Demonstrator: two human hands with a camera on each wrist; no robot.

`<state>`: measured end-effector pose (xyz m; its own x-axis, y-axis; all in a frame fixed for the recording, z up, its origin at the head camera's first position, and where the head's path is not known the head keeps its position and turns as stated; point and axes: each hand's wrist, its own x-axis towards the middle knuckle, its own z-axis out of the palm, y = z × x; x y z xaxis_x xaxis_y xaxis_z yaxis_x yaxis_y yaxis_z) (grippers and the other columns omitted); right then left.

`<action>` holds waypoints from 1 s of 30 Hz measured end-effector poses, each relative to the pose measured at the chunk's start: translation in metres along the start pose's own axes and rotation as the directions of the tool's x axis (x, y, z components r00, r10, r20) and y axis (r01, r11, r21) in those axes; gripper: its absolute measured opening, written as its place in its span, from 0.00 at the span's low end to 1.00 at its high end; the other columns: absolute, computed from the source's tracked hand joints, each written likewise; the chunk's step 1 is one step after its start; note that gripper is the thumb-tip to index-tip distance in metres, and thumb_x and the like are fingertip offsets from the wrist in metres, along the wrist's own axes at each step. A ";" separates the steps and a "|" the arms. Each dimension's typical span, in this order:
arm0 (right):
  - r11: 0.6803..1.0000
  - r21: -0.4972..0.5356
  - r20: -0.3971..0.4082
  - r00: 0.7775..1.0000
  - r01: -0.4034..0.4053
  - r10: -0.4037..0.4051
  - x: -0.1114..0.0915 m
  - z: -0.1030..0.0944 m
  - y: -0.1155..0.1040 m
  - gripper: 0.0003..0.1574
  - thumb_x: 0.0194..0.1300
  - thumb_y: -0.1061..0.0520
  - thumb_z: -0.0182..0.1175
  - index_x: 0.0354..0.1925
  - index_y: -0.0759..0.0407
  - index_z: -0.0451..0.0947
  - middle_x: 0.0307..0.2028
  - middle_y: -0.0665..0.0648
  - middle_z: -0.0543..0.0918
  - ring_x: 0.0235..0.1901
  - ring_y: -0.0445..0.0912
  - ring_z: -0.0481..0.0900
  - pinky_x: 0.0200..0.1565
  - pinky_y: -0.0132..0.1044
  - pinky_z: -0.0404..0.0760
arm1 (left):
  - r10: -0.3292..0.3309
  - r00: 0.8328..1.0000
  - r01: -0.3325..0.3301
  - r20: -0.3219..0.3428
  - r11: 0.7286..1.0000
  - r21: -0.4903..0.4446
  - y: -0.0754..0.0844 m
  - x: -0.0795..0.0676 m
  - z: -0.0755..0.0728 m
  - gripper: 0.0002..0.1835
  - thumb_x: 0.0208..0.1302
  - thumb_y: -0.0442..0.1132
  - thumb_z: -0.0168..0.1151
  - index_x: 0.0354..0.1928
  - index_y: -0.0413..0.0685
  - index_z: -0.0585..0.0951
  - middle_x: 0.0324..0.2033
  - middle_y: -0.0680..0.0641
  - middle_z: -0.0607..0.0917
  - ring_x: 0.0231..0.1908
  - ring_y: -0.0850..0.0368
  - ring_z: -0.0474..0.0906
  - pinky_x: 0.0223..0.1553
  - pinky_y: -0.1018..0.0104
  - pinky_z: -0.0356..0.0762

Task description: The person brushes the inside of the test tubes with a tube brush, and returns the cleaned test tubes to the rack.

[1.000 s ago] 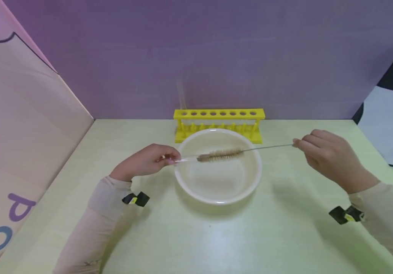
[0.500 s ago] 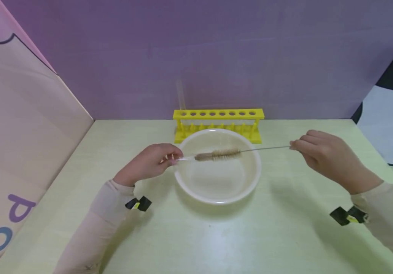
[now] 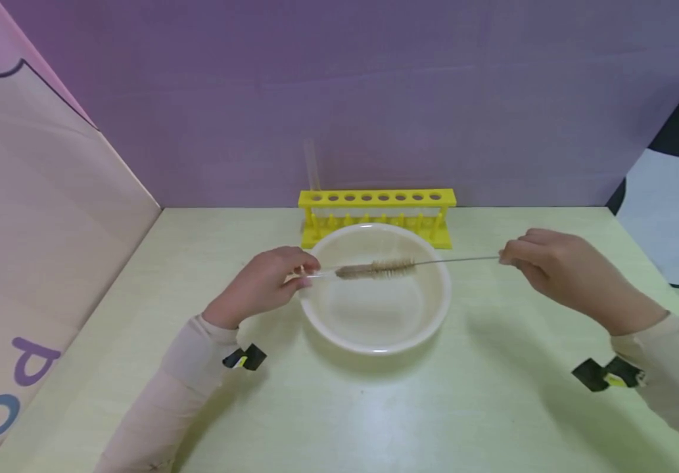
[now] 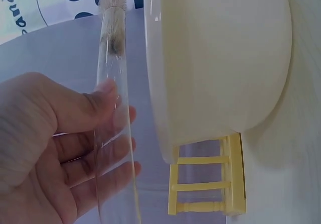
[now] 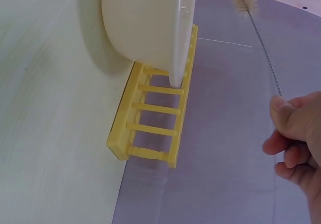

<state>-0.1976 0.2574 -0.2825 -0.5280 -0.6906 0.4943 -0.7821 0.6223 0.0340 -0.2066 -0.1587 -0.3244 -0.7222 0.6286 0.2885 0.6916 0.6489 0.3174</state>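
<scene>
My left hand (image 3: 262, 284) grips a clear glass test tube (image 4: 112, 128) between thumb and fingers, over the left rim of a white basin (image 3: 374, 349). The bristle head of a test tube brush (image 3: 395, 266) is partly inside the tube's mouth; its front bristles are pressed together in the glass and the rest stand out beyond it. My right hand (image 3: 564, 272) pinches the brush's twisted wire handle (image 5: 266, 56), to the right of the basin. Tube and brush lie nearly level in one line above the basin.
Behind the basin stands a yellow test tube rack (image 3: 377, 198), partly hidden by it. Another clear test tube (image 3: 312, 164) stands upright at the rack's left end. A purple backdrop (image 3: 374, 98) rises behind the table (image 3: 363, 427).
My left hand has shifted slightly right with the tube. My right hand has moved slightly left and down, tilting the wire a little flatter. Slightly more of the brush looks inside the tube.
</scene>
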 end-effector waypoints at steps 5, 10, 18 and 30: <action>0.998 0.023 0.075 0.996 -0.054 0.052 -0.001 -0.003 0.002 0.22 0.36 0.72 0.73 0.29 0.53 0.80 0.25 0.46 0.82 0.23 0.39 0.77 0.26 0.34 0.79 | 0.009 0.998 -0.007 -0.055 0.999 0.040 0.005 0.001 0.003 0.11 0.57 0.31 0.66 0.43 0.43 0.80 0.37 0.48 0.84 0.38 0.54 0.80 0.39 0.60 0.78; 0.991 0.093 0.130 0.988 -0.092 0.080 0.000 -0.007 0.003 0.20 0.42 0.71 0.71 0.28 0.48 0.79 0.27 0.42 0.82 0.24 0.33 0.75 0.25 0.27 0.76 | 0.033 0.994 -0.025 -0.102 0.997 0.072 0.007 0.001 0.006 0.13 0.55 0.31 0.68 0.43 0.44 0.80 0.37 0.48 0.84 0.38 0.53 0.79 0.38 0.60 0.78; 0.962 0.229 0.199 0.975 -0.147 0.101 0.004 -0.009 0.005 0.22 0.47 0.71 0.69 0.28 0.44 0.77 0.23 0.35 0.77 0.22 0.29 0.70 0.25 0.27 0.75 | 0.048 0.985 -0.033 -0.163 0.996 0.089 0.009 0.003 0.008 0.13 0.53 0.31 0.69 0.42 0.43 0.80 0.37 0.49 0.84 0.37 0.54 0.78 0.35 0.62 0.78; 0.783 0.412 0.507 0.831 -0.466 0.228 0.015 -0.013 0.003 0.12 0.62 0.61 0.62 0.25 0.48 0.74 0.17 0.43 0.74 0.15 0.37 0.66 0.15 0.30 0.64 | 0.123 0.965 -0.088 -0.231 0.984 0.156 0.012 0.001 0.008 0.15 0.51 0.32 0.71 0.42 0.43 0.80 0.36 0.48 0.83 0.34 0.53 0.77 0.28 0.63 0.76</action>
<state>-0.2030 0.2539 -0.2639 -0.7851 -0.6190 -0.0221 -0.5025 0.6574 -0.5616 -0.1985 -0.1468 -0.3270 -0.6150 0.5876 0.5259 0.7459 0.6497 0.1463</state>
